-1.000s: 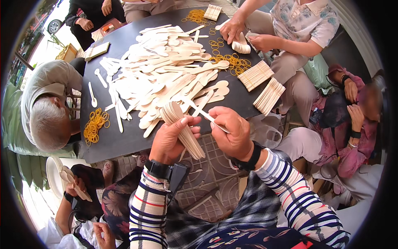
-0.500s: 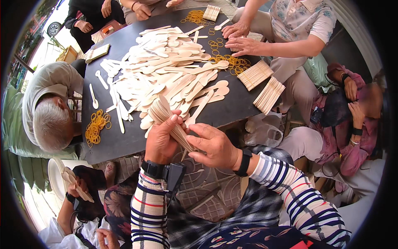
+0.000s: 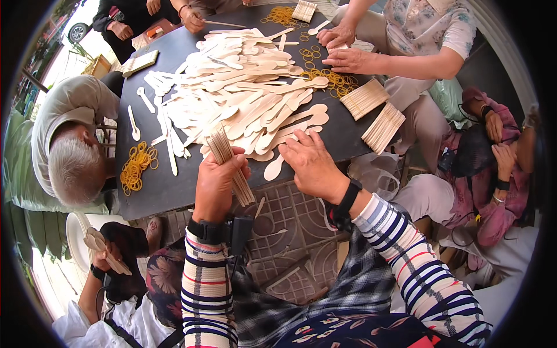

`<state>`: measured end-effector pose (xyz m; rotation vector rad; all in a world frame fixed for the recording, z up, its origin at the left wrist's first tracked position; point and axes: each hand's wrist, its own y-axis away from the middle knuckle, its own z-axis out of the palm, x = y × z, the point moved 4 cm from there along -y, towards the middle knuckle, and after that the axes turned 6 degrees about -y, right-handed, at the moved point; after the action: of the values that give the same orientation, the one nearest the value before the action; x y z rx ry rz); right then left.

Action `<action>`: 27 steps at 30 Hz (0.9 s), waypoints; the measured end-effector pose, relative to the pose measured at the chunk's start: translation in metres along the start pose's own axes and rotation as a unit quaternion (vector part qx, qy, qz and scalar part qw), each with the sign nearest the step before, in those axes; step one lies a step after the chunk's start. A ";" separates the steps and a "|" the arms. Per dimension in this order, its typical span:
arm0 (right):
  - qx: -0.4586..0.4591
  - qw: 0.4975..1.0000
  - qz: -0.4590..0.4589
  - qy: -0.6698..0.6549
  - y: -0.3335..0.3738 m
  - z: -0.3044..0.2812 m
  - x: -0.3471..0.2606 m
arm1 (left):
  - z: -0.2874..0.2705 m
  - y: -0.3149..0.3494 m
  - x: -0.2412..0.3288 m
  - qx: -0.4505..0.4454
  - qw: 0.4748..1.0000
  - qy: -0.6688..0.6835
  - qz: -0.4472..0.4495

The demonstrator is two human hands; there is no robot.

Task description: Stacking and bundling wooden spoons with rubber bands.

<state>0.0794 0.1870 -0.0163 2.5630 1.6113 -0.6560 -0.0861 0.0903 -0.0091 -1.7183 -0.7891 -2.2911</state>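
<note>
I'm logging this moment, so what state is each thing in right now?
Left hand: closed around a bundle of wooden sticks, held upright at the table edge.
Right hand: open, palm down on the wooden spoons.
Spoon pile: loose, heaped across the dark table.
Rubber bands: loose, clustered.
Bundled stacks: flat near the table's right edge.

- One head-worn fisheye view looks steeply down and forward, close over the person's own forearms, which enter from the lower edge.
- The dark table fills the upper middle; seated people ring it.
- Straight edges bend near the round rim.
</note>
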 end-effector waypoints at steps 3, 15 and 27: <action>-0.044 0.999 0.008 0.007 0.003 0.000 -0.006 | -0.003 0.000 -0.003 0.004 1.000 0.007 -0.004; 0.061 0.997 -0.049 -0.007 0.009 0.004 -0.003 | -0.004 -0.002 -0.009 -0.006 1.000 0.003 -0.018; 0.011 0.855 0.145 -0.498 0.006 -0.013 0.021 | -0.004 -0.004 -0.018 -0.034 0.995 0.075 -0.058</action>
<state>0.0962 0.2052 -0.0132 1.7993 0.8269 -1.5802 -0.0853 0.0889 -0.0273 -1.5420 -0.8102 -2.5164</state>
